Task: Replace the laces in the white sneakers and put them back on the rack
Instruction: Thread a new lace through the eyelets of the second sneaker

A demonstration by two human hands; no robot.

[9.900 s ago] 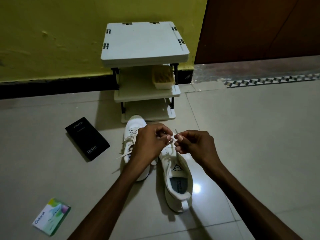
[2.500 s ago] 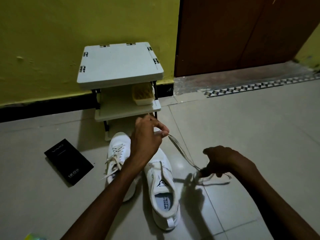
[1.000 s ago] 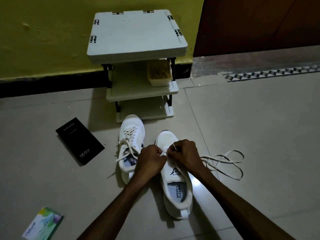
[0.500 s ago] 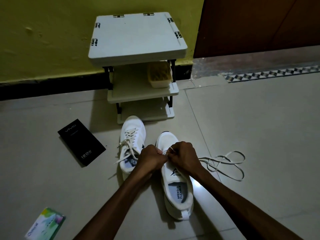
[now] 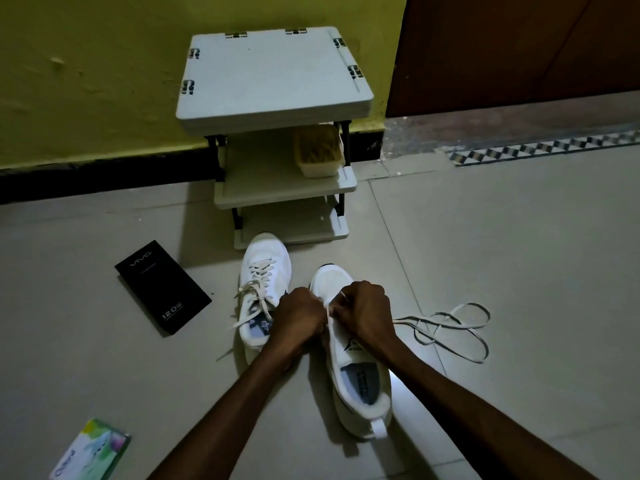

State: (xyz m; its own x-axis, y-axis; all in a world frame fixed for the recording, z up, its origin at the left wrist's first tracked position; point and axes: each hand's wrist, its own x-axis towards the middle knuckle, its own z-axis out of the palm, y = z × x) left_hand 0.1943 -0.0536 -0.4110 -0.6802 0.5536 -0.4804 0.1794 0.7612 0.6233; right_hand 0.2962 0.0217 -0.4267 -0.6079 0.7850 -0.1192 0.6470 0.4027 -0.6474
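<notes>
Two white sneakers stand side by side on the floor tiles. The left sneaker [image 5: 263, 289] is laced, its ends trailing loose. The right sneaker [image 5: 356, 368] has its tongue exposed. Over its eyelets, my left hand [image 5: 299, 318] and my right hand [image 5: 363, 315] both have curled fingers pinching a short piece of white lace [image 5: 332, 304] between them. A long loose lace [image 5: 450, 327] lies coiled on the floor to the right of that shoe. The white three-tier rack [image 5: 277, 74] stands against the yellow wall just beyond the shoes.
A small tub [image 5: 317, 150] sits on the rack's middle shelf. A black phone box [image 5: 162, 287] lies left of the shoes, a green and white packet [image 5: 91, 450] at the lower left. A brown door [image 5: 519, 46] fills the upper right.
Both hands stay bunched over the right sneaker's eyelets, with only small finger motion on the lace. Earlier, the lace was pulled out and laid on the floor at right.
</notes>
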